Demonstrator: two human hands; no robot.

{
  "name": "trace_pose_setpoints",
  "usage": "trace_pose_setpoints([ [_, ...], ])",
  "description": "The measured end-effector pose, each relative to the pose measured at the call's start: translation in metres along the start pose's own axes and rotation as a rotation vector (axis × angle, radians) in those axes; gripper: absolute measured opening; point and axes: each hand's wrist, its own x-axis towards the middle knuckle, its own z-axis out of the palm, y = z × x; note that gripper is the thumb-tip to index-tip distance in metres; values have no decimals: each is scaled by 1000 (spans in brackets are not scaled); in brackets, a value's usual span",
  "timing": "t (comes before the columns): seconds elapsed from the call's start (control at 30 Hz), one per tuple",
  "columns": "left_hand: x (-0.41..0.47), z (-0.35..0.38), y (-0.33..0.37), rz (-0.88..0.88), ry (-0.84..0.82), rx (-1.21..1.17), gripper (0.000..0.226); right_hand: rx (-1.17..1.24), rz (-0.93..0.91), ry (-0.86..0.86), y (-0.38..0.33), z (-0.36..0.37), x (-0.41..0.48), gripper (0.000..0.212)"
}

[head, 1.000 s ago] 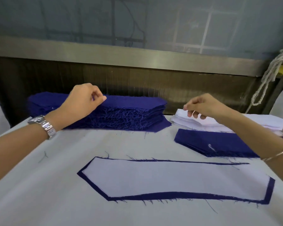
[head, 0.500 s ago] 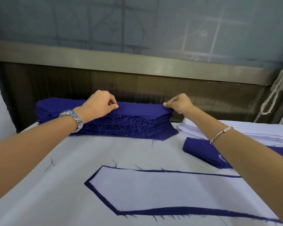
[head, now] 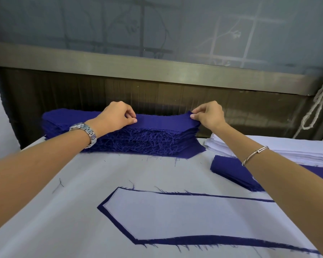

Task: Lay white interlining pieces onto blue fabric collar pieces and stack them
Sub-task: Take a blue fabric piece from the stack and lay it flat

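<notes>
Head cam: left hand [head: 117, 116] and right hand [head: 210, 115] are both up on the tall blue stack [head: 147, 138] at the back of the surface [head: 82, 183]. Fingers on each hand pinch the top piece [head: 162, 122], with its right end lifted a bit. Closer in, white interlining [head: 185, 215] lies flat on a blue piece [head: 213, 239]. White stack [head: 296, 151] and a smaller blue pile [head: 231, 170] sit off right.

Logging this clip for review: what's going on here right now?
A person is working with both hands at a cloth-covered table. The left hand and right hand each pinch the top blue piece of the tall blue stack at the back. In front lies another blue piece already covered with a white piece. A white stack and a smaller blue stack sit to the right.
</notes>
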Motion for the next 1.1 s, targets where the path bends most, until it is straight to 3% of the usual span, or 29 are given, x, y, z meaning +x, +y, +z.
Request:
trace_pose_setpoints([
  [0.1, 0, -3, 2, -2, -34, 41, 31, 23, -41, 25, 0, -1, -2, 3],
  [0.23, 2, -7, 3, 28, -55, 171, 48, 70, -82, 36, 4, -2, -7, 6],
  [0.4, 3, -13, 2, 51, -86, 237, 65, 313, -101, 44, 7, -12, -17, 15],
  [0.5, 1, -23, -4, 68, 36, 376, 57, 393, -102, 18, 6, -17, -23, 18],
  [0.7, -14, -41, -32, 33, 89, 518, 48, 427, -90, 12, 5, -17, -27, 18],
  [0.93, -38, -72, -78, -27, 147, 529, 38, 422, -75, 10, 5, -18, -28, 8],
  [1.1, -52, -93, -100, -11, 367, 462, 41, 407, -84, 3, 2, -30, -28, 14],
])
